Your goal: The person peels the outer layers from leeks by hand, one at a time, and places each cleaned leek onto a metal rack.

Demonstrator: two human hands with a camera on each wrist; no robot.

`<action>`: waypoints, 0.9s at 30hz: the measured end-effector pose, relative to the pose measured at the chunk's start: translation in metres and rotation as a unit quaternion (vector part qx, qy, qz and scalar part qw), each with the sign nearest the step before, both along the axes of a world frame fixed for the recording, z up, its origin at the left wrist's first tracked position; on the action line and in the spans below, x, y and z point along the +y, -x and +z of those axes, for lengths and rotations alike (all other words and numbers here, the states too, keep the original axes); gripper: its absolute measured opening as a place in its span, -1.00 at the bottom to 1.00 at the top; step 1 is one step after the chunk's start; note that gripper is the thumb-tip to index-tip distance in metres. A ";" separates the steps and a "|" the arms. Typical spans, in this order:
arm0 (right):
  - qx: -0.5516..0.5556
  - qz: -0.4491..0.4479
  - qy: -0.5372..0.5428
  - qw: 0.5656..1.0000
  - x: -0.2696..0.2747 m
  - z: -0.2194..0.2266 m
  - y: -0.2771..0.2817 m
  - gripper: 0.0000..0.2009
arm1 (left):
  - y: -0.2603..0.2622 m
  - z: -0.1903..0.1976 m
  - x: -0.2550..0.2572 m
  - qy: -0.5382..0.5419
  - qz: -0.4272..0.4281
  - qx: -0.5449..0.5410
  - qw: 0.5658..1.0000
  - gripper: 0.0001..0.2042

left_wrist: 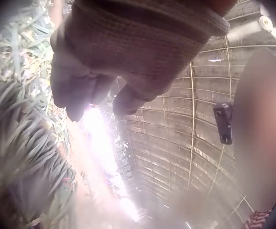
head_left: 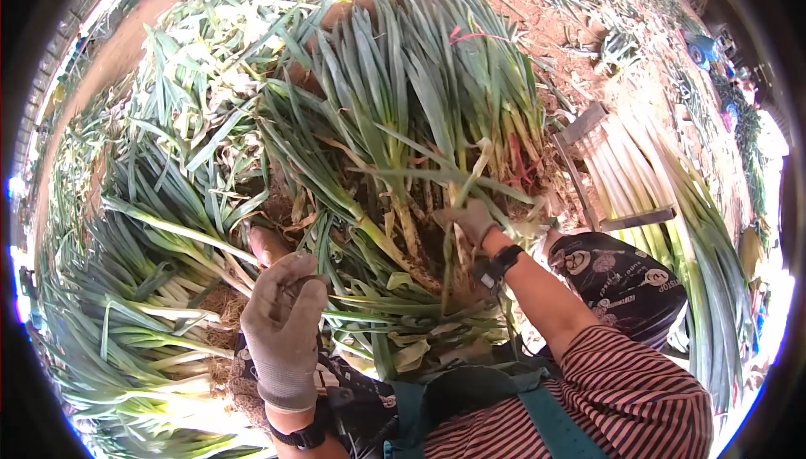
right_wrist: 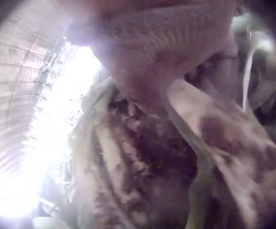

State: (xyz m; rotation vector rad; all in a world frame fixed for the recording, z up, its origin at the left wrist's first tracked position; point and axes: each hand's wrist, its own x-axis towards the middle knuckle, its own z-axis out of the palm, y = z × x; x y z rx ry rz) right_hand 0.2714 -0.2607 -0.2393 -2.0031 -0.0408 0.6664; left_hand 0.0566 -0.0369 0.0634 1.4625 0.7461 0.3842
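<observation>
As far as I can see, soil-smeared pale leek stalk (right_wrist: 228, 138) sits mid-scene, right hand in grey knit glove (head_left: 472, 220) gripping it, fingers wrapped round. Left hand, matching glove (head_left: 285, 316), hangs nearer and to left, fingers loosely bent, thumb apart. Just beyond stalk: thick green-leaved leek bunch (head_left: 395, 81), red string (head_left: 480, 36) on it. Left: rooty leek pile (head_left: 180, 350). Right: white-stemmed leeks (head_left: 630, 165) in grey angular frame (head_left: 581, 126). Far left: leaf scraps heaped up (head_left: 210, 90).

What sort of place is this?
Probably a greenhouse or similar arched shed for handling produce: a ribbed, curved roof overhead, bunches of long green onions or leeks, and leafy trimmings strewn over bare earth.
</observation>
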 end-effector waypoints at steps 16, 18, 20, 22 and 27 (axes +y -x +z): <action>-0.439 0.166 -0.027 0.882 -0.046 0.222 0.122 -0.54 | -0.061 -0.048 -0.065 0.054 -0.118 -0.186 0.974 -0.74; -0.284 0.132 -0.033 0.949 -0.059 0.223 0.128 -0.45 | -0.055 -0.021 -0.074 0.066 -0.124 -0.176 0.974 -0.77; -0.049 0.155 -0.244 0.956 -0.081 0.222 0.117 -0.43 | -0.046 -0.011 -0.087 0.017 -0.048 -0.192 0.980 -0.86; 0.055 0.152 -0.347 0.924 -0.085 0.221 0.117 -0.40 | -0.039 -0.017 -0.086 0.111 -0.049 -0.231 0.965 -0.81; -0.189 0.072 -0.192 0.960 -0.068 0.236 0.145 -0.50 | -0.039 0.002 -0.101 0.143 0.111 -0.200 0.963 -0.75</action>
